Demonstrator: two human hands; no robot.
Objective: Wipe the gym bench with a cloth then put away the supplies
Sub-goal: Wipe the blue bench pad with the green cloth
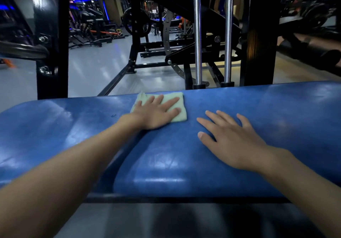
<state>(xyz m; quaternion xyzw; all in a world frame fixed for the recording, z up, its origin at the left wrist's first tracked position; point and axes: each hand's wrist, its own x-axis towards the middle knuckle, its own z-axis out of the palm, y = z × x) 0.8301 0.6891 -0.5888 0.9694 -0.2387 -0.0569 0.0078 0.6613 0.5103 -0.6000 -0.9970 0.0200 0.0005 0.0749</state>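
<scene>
Lying flat near the far edge of the blue bench (276,112), a pale green cloth (173,96) is folded into a rough square. The left hand (156,114) presses down on it with straight, slightly spread fingers that reach toward its right side; nothing is curled round the cloth, and its far strip and near right corner show past the hand. The right hand (230,141) rests palm-down on the bare padding just beside the cloth, toward the bench's right, with its fingers wide and holding nothing.

The bench's vinyl is glossy, creased and streaked with light. A dark gap (118,160) between two pads runs from under the left forearm to the near edge.

Beyond the far edge stand two chrome rods (197,34) inside a black machine frame (258,34), with a thick black post (51,43) at the far left. A shiny grey floor (96,67) stretches back to more dark gym machines (92,29) under blue lighting and small ceiling spots.
</scene>
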